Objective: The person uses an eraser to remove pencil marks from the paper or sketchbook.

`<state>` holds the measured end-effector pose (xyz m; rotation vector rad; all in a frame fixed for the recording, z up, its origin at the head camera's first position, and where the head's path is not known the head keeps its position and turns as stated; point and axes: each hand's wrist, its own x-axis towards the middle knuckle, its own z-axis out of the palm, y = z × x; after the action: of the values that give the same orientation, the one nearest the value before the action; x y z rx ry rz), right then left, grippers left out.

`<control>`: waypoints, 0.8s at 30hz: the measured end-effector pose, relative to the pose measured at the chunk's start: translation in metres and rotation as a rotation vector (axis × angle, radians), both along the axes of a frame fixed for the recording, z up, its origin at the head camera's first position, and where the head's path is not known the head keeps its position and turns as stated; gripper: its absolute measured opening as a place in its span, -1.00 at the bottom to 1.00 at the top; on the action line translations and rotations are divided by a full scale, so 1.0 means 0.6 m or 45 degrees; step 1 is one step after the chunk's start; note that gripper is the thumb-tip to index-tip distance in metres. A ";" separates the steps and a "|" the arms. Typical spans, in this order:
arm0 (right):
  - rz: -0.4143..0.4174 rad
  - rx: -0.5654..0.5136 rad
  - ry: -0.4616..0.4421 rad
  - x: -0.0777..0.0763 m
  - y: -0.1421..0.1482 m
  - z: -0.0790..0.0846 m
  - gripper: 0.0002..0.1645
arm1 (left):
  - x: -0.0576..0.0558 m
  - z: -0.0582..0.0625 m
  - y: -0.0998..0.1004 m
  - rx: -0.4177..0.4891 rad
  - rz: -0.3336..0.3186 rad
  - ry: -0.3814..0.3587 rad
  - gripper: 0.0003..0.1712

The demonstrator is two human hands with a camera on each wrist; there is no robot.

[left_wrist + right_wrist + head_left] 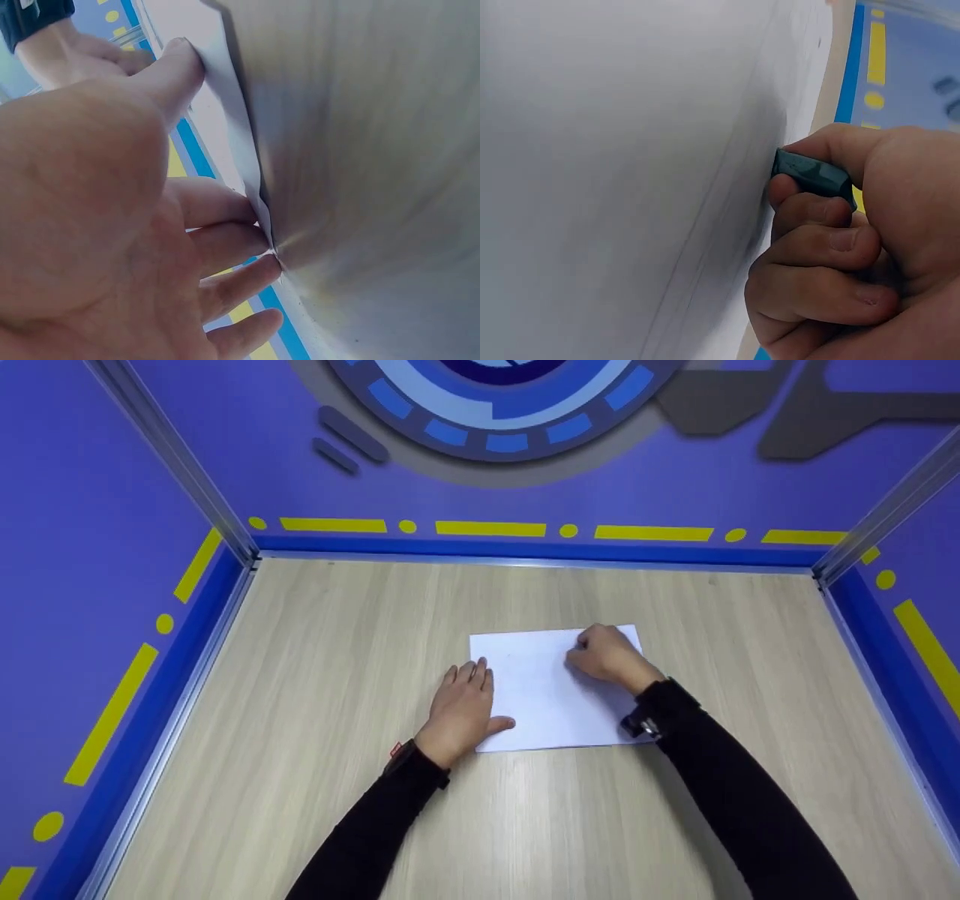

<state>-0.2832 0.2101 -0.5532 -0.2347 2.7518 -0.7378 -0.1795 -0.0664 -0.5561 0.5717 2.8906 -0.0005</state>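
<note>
Right wrist: fingers (802,292) pinch one green block (814,176); head: left fingers (478,673) straight, touching one sheet (540,697)

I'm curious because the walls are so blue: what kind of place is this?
It looks like a small indoor work booth: a pale wood-grain surface, closed in on three sides by blue-purple panels with yellow dashes and dots, meeting at straight silvery metal posts.

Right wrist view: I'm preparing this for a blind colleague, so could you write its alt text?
A right hand pinches a small dark green block, its tip at a white sheet of paper marked with faint lines. Behind the hand stands a blue wall with yellow markings.
</note>
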 end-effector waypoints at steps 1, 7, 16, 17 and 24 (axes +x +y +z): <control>-0.006 0.004 0.000 0.000 0.015 0.000 -0.60 | 0.000 0.000 0.000 -0.003 0.001 -0.001 0.17; -0.087 0.011 -0.047 0.002 0.092 0.004 -0.65 | -0.001 0.002 -0.002 0.010 0.003 0.002 0.18; -0.094 0.105 -0.072 0.009 0.122 0.014 -0.66 | -0.002 0.001 0.002 0.015 0.007 -0.021 0.18; -0.094 0.121 -0.078 0.010 0.119 0.016 -0.66 | -0.003 0.001 0.003 0.018 0.004 -0.025 0.18; -0.077 0.032 -0.056 0.014 0.039 0.021 -0.59 | -0.008 0.000 -0.003 0.059 -0.019 -0.030 0.18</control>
<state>-0.2748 0.2334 -0.5407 -0.1286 2.7358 -0.7140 -0.1843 -0.0683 -0.5562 0.5974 2.8701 0.0708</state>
